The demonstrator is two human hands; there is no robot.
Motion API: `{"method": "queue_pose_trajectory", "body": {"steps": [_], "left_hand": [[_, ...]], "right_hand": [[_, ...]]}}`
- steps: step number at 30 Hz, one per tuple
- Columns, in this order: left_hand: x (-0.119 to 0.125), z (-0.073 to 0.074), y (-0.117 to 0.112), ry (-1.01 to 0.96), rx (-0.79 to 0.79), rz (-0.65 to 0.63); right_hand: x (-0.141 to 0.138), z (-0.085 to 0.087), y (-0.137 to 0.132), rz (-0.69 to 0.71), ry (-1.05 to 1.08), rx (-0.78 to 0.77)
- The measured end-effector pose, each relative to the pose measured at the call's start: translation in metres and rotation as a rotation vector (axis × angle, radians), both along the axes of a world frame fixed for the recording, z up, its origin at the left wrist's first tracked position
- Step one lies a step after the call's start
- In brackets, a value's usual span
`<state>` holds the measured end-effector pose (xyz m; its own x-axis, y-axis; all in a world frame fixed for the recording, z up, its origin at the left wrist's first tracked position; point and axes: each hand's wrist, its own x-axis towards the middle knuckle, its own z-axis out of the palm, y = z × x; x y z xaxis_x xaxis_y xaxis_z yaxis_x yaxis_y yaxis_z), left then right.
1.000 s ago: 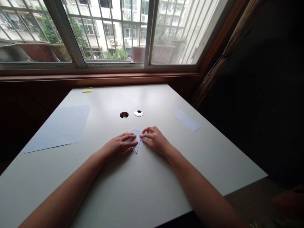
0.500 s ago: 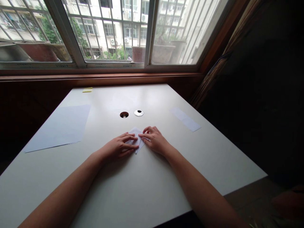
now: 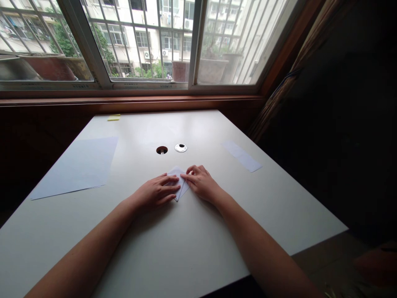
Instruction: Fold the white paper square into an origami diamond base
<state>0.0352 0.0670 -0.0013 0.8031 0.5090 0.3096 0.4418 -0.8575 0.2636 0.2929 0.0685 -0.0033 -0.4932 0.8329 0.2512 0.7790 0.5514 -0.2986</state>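
Observation:
A small folded piece of white paper (image 3: 177,170) lies on the white table (image 3: 173,244), one corner pointing away from me and another toward me. Across its left half rests my left hand (image 3: 156,191), the fingers stretched out and slightly spread. On the right side my right hand (image 3: 202,182) is closed, with thumb and index finger at a folded flap of the paper. A crease line runs down between the two hands. My fingers hide the paper's left and right corners.
Large white sheets (image 3: 77,167) lie on the left, and a white paper strip (image 3: 242,156) on the right. Beyond my hands are a round hole (image 3: 161,150) and its metal cover (image 3: 181,147). Yellow sticky notes (image 3: 113,117) sit near the far edge, below the window.
The fingers of my left hand have shifted slightly left and back, baring more of the paper's near part. My right hand stays almost where it was.

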Motion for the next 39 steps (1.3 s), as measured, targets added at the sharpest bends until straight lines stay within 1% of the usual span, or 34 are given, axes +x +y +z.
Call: {"method": "queue_pose_trajectory", "body": {"steps": [6,11,18,23,26,34,36,39], "left_hand": [[-0.005,0.009,0.002,-0.040,-0.082,-0.138],[-0.001,0.015,-0.003,-0.036,-0.111,-0.185],[0.001,0.014,-0.005,-0.009,-0.124,-0.180],[0.000,0.017,-0.008,-0.019,-0.146,-0.108],[0.000,0.017,-0.009,-0.039,-0.149,-0.100],[0.000,0.017,-0.007,-0.053,-0.147,-0.118],[0.000,0.018,-0.007,-0.062,-0.142,-0.112],[-0.001,0.016,-0.008,-0.091,-0.134,-0.094]], "right_hand": [[0.000,0.001,-0.001,0.004,0.007,0.002],[0.000,0.002,-0.001,0.005,0.001,-0.004],[0.001,0.003,-0.004,-0.004,0.044,-0.030],[0.000,0.002,-0.004,-0.037,0.080,-0.070],[-0.002,0.001,-0.003,-0.048,0.087,-0.081],[-0.006,-0.005,0.000,-0.163,0.130,-0.064],[-0.005,-0.005,0.001,-0.159,0.129,-0.054],[-0.003,-0.005,0.002,-0.117,0.123,-0.056]]}}
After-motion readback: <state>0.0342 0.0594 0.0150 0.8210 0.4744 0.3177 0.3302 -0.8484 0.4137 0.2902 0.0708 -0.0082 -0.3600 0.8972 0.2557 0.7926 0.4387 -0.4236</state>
